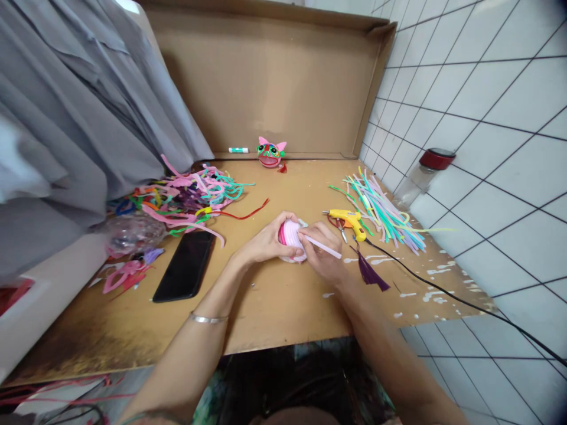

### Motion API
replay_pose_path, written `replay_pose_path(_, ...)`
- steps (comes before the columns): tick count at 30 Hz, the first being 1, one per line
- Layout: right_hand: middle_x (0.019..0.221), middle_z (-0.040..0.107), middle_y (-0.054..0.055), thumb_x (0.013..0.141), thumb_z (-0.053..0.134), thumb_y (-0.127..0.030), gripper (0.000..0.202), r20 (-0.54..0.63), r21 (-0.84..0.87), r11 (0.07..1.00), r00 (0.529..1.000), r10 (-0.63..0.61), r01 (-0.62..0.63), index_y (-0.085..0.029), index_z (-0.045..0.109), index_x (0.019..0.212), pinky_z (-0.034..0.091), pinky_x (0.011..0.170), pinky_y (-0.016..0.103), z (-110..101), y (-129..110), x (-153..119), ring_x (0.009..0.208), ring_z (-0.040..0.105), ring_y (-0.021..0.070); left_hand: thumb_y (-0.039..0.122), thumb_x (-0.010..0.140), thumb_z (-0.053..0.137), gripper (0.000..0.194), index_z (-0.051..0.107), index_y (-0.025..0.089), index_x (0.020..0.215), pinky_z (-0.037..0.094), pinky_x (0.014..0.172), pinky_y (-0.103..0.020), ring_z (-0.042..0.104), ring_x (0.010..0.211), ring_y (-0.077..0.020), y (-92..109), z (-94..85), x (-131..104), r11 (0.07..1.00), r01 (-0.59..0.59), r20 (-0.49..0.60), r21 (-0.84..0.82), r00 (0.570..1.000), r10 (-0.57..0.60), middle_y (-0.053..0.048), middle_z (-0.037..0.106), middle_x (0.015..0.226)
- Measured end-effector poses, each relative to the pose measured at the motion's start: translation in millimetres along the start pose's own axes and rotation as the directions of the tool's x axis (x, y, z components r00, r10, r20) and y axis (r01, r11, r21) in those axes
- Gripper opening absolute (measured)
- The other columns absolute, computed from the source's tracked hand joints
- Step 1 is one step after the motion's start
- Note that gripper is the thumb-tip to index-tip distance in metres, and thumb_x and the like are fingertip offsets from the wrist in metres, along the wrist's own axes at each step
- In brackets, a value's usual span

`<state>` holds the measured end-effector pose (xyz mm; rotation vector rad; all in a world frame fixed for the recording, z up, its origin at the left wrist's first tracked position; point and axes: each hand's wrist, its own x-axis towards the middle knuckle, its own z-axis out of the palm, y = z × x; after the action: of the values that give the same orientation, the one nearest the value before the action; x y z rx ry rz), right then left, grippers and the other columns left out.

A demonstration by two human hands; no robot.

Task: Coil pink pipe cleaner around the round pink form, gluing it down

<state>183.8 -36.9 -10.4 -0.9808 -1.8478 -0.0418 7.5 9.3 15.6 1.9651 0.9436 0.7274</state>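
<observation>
Over the middle of the table, my left hand (270, 239) is wrapped round a rounded piece of coiled pink and pale lilac pipe cleaners (291, 233). A darker pink band shows at its left side. My right hand (321, 254) touches the right side of this piece, its fingers pinched on a straight pale lilac pipe cleaner (326, 247) whose free end points down to the right. My fingers hide part of the coiled piece and the inner end of the pipe cleaner. Just right of my right hand lies a yellow glue gun (348, 221).
Loose coloured pipe cleaners (195, 189) and a black phone (183, 265) lie left. At right are straight pipe cleaners (385, 206), a purple tassel (370, 271), the glue gun's black cord (425, 283) and a red-lidded jar (420, 177). A decorated animal head (269, 153) sits by the cardboard (274, 77).
</observation>
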Motion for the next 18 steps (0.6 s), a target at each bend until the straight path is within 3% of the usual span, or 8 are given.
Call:
replay_pose_path(7,0.085,0.066,0.006,0.096,0.047,-0.021,0.021,-0.006,0.013,1.000,1.000,0.006,-0.006,-0.021,0.068,0.092,0.051,0.071,0.030,-0.8,-0.9,0.9,0.079,0.063,0.0166,0.037,0.061,0.080,0.061,0.045,0.022,0.109,0.048,0.084,-0.033,0.056,0.094,-0.0197,-1.1,2.2,0.2,0.996,-0.022,0.017,-0.085,1.000,0.023,-0.004,0.055,0.113)
replay_pose_path(12,0.083,0.065,0.006,0.096,0.046,-0.020,0.023,0.000,-0.018,1.000,1.000,-0.020,0.020,-0.019,0.068,0.091,0.050,0.072,0.030,-0.3,-0.6,1.1,0.079,0.061,0.0168,0.035,0.058,0.081,0.062,0.047,0.021,0.108,0.045,0.097,-0.041,0.052,0.108,-0.0251,-1.0,2.1,0.1,0.999,-0.044,-0.033,-0.022,0.999,0.044,-0.006,0.051,0.116)
replay_pose_path(18,0.084,0.065,0.007,0.096,0.045,-0.022,0.024,0.002,-0.005,1.000,1.000,0.014,-0.014,-0.020,0.068,0.093,0.050,0.071,0.031,0.1,-0.2,1.2,0.078,0.062,0.0172,0.039,0.060,0.081,0.064,0.049,0.021,0.112,0.043,0.100,-0.043,0.052,0.111,-0.0266,-2.9,1.2,1.4,0.998,-0.058,-0.038,-0.002,0.998,0.058,-0.006,0.053,0.116)
